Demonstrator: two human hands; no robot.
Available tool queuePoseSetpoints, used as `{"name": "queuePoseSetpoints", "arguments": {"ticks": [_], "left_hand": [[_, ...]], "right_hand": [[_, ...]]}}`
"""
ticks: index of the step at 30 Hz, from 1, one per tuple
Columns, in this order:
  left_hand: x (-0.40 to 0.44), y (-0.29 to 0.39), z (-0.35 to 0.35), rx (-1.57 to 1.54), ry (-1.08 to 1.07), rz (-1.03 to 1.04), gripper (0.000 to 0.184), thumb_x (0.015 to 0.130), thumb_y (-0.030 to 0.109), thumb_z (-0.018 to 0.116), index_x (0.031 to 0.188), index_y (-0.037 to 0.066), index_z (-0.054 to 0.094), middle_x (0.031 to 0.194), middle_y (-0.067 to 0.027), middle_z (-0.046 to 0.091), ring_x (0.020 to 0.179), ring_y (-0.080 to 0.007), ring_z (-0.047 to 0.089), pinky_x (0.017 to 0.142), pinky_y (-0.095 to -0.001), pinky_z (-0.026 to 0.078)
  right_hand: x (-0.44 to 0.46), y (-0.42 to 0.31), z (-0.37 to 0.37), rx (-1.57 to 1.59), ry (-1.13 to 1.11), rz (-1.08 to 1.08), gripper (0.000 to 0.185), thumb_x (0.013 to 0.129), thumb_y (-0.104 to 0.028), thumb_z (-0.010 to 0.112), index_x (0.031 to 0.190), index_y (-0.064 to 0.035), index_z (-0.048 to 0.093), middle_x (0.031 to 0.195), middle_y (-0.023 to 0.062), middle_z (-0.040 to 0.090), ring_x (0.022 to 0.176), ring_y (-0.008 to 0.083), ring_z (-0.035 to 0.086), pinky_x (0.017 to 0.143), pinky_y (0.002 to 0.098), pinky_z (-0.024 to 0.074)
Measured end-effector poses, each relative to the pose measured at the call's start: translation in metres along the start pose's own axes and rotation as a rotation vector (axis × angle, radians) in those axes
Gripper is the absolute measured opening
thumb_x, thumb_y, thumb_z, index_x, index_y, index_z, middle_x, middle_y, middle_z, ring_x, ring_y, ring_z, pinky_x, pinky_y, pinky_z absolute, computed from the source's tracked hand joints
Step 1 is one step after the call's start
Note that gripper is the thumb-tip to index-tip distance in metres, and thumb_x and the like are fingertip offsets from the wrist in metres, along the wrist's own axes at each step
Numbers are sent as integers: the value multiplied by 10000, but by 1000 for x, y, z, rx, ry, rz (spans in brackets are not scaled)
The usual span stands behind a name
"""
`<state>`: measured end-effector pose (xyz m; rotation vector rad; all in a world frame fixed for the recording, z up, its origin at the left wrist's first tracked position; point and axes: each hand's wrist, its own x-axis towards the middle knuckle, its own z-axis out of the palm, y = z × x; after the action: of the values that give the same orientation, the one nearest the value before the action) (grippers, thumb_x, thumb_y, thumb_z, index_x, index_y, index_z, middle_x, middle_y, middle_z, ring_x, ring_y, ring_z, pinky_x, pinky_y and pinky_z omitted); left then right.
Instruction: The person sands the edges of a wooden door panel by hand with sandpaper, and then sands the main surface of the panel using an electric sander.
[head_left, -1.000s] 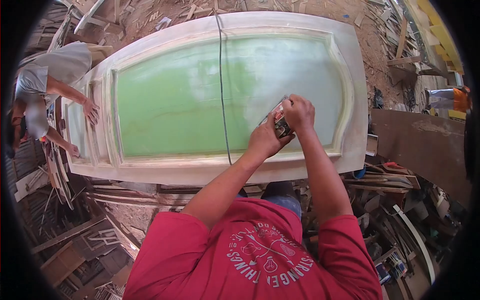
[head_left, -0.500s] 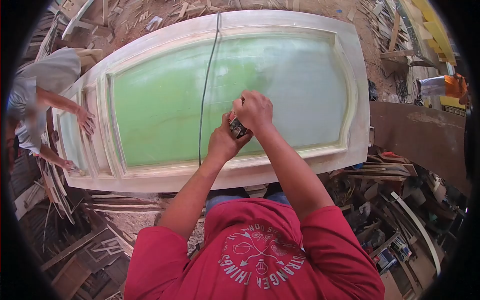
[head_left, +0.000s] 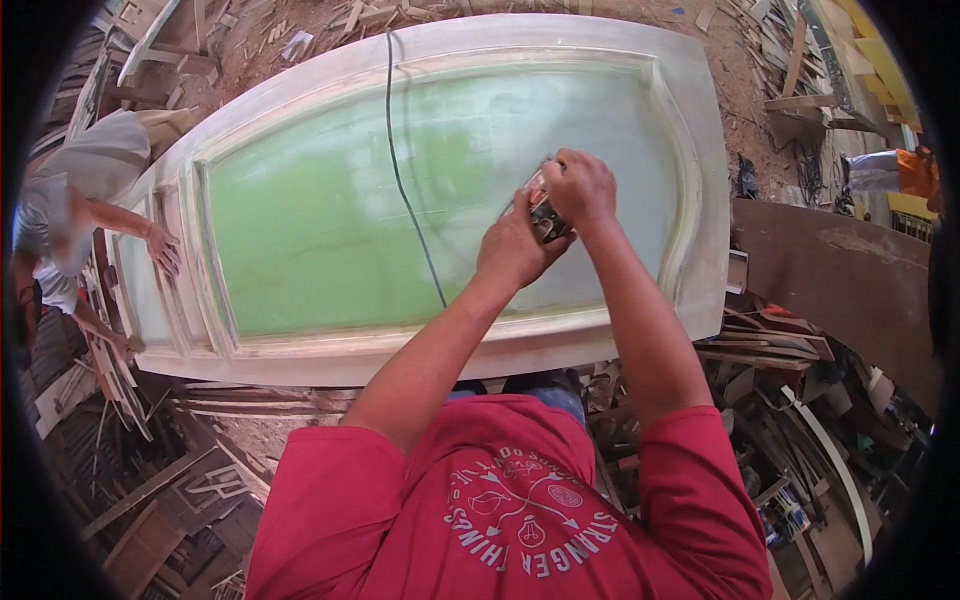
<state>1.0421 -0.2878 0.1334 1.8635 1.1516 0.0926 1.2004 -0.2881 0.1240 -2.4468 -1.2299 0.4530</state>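
Observation:
A large wooden door (head_left: 650, 335) with a raised, curved frame lies flat before me. Its inset panel (head_left: 320, 230) is green toward the left and whitish toward the right. On the pale part sits a small red and black sander (head_left: 545, 222), partly hidden by my fingers. My left hand (head_left: 515, 250) is closed around its near side, while my right hand (head_left: 583, 188) grips the top and far side. A dark cord (head_left: 397, 165) runs across the door from the far edge toward my left forearm.
At the left, another person (head_left: 65, 220) rests a hand (head_left: 163, 248) on the door's end. Wood scraps (head_left: 290, 20) litter the ground beyond. A brown board (head_left: 835, 260) and piled offcuts lie right; a person in orange (head_left: 915, 172) is partly visible farther off.
Both my hands have moved right across the panel with the sander. The cord now slants differently, its near end shifted right. The other person's lower hand has slipped back off the door's near corner.

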Motion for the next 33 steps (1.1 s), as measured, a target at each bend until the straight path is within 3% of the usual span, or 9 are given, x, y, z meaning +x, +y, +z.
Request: {"name": "queuePoseSetpoints", "arguments": {"ticks": [7, 11, 15, 20, 24, 28, 32, 33], "left_hand": [[33, 71, 69, -22, 0, 49, 921, 862, 592, 850, 1461, 39, 422, 1103, -287, 773, 1033, -505, 747, 901, -579, 596], [47, 108, 88, -50, -19, 72, 906, 865, 561, 851, 1457, 26, 421, 1194, -289, 751, 1107, -478, 737, 948, -559, 587], [53, 115, 97, -49, -52, 41, 914, 865, 552, 856, 1466, 22, 416, 1211, -289, 748, 1117, -472, 735, 950, -553, 586], [39, 85, 85, -66, 34, 114, 945, 866, 554, 861, 1494, 16, 405, 1149, -292, 763, 1078, -492, 741, 942, -557, 585], [24, 47, 45, -10, -40, -19, 929, 871, 582, 856, 1511, 72, 416, 1141, -293, 769, 1075, -505, 743, 921, -577, 591], [2, 4, -1, -5, -40, -49, 899, 884, 574, 861, 1504, 89, 425, 1123, -286, 776, 1058, -501, 751, 883, -575, 598], [-22, -45, -46, -65, 9, -94, 852, 893, 497, 886, 1481, 70, 442, 998, -234, 792, 858, -426, 799, 766, -493, 626], [-28, -58, -58, -104, 37, -81, 806, 903, 395, 901, 1473, 48, 449, 947, -200, 792, 774, -349, 809, 726, -449, 626]], "right_hand": [[33, 97, -50, -28, 14, -10, 329, 934, -348, 593, 939, -84, 789, 1056, 224, 772, 988, 480, 716, 931, 576, 565], [59, 160, -56, -105, 49, -140, 335, 955, -363, 605, 938, -83, 787, 1074, 229, 770, 1014, 478, 716, 935, 574, 563], [65, 178, -61, -138, 55, -206, 313, 945, -344, 603, 923, -88, 781, 1067, 220, 769, 1011, 480, 711, 930, 574, 562], [53, 148, -41, -97, 62, -201, 288, 925, -320, 599, 872, -95, 770, 1019, 210, 767, 981, 482, 707, 916, 571, 563], [26, 69, -25, 50, 84, -77, 285, 908, -318, 601, 852, -96, 771, 980, 217, 766, 947, 466, 718, 910, 569, 569], [9, 9, 10, 80, 59, -101, 280, 891, -314, 614, 852, -90, 777, 959, 209, 770, 935, 450, 725, 905, 561, 577], [-10, -56, 50, 145, 66, -128, 272, 877, -309, 629, 849, -81, 775, 955, 198, 774, 930, 443, 730, 897, 562, 582], [-15, -73, 59, 160, 65, -137, 270, 873, -307, 633, 848, -78, 774, 955, 197, 773, 930, 441, 732, 895, 563, 583]]}}
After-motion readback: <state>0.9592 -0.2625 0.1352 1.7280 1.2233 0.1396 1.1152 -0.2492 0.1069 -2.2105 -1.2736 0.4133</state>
